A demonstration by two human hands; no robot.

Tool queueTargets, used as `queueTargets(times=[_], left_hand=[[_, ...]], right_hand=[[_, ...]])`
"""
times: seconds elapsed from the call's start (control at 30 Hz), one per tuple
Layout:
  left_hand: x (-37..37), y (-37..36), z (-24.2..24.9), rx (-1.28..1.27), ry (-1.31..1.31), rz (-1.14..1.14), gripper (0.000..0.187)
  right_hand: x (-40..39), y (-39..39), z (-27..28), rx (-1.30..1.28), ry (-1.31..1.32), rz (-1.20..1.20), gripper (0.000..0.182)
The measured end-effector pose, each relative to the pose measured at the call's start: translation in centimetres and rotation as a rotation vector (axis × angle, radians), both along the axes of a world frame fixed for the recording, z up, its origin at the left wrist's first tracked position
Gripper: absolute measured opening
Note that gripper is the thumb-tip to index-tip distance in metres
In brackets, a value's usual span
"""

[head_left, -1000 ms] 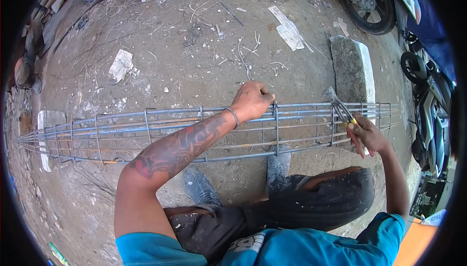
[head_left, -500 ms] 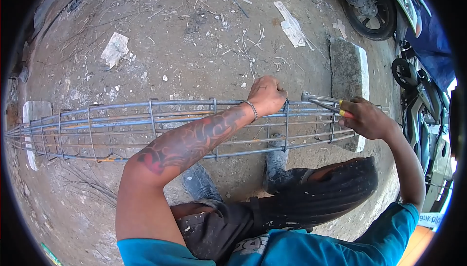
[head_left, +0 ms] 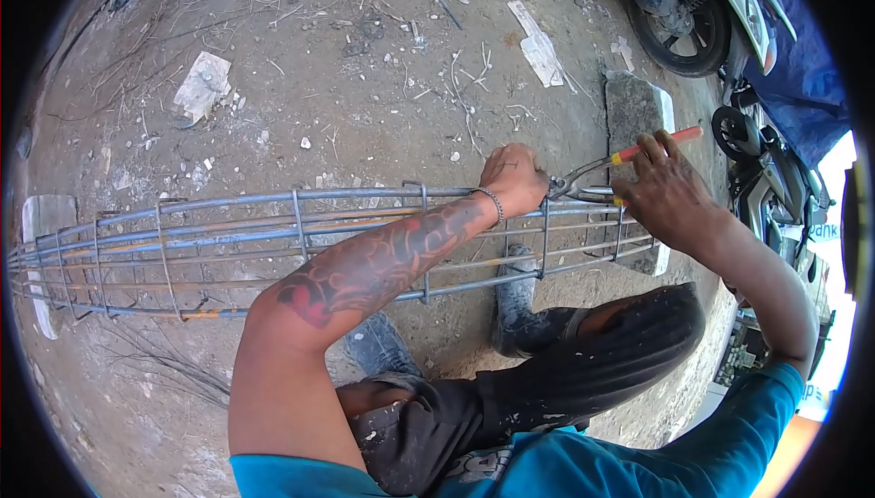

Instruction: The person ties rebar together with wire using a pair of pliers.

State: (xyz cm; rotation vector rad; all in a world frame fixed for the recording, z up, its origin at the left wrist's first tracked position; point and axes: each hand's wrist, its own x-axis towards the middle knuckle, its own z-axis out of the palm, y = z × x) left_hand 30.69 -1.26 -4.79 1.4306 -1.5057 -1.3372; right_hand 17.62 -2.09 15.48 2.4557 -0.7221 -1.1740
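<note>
A long rebar cage (head_left: 437, 292) of steel bars and square stirrups stretches across the view in front of me. My left hand (head_left: 515, 177) is closed in a fist at the cage's far top bar, beside a stirrup. What its fingers hold is hidden. My right hand (head_left: 673, 190) grips a pair of pincers (head_left: 627, 154) with red and yellow handles. The handles are spread apart, and the pincer head meets the cage at the stirrup right by my left hand.
Concrete blocks (head_left: 640, 106) lie under the cage at the right and the left (head_left: 46, 215). A parked motorcycle (head_left: 684, 29) stands at upper right, with another (head_left: 766, 170) below it. Paper scraps (head_left: 202, 86), wire bits and stones litter the ground.
My right hand has brought the pincers left to the stirrup by my left hand, and their handles have spread wider. The left hand stays at the same stirrup.
</note>
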Motion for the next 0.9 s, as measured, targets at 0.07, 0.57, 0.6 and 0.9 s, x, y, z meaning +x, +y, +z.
queueTargets(times=[0.07, 0.57, 0.6, 0.9], left_hand=[[0.0, 0.0, -0.1, -0.005, 0.005, -0.001, 0.025], [2.0, -1.0, 2.7, -0.1, -0.003, -0.135, 0.034], [2.4, -1.4, 3.6, -0.246, -0.001, -0.14, 0.04], [-2.8, -3.4, 4.1, -0.277, 0.448, -0.515, 0.026]], right_hand=[[1.1, -0.4, 0.5, 0.024, 0.03, 0.019, 0.021], [4.8, -1.7, -0.8, -0.186, 0.285, 0.141, 0.016], [5.1, -1.6, -0.9, -0.215, 0.348, 0.233, 0.02], [5.4, -1.6, 1.8, -0.061, 0.249, -0.007, 0.03]])
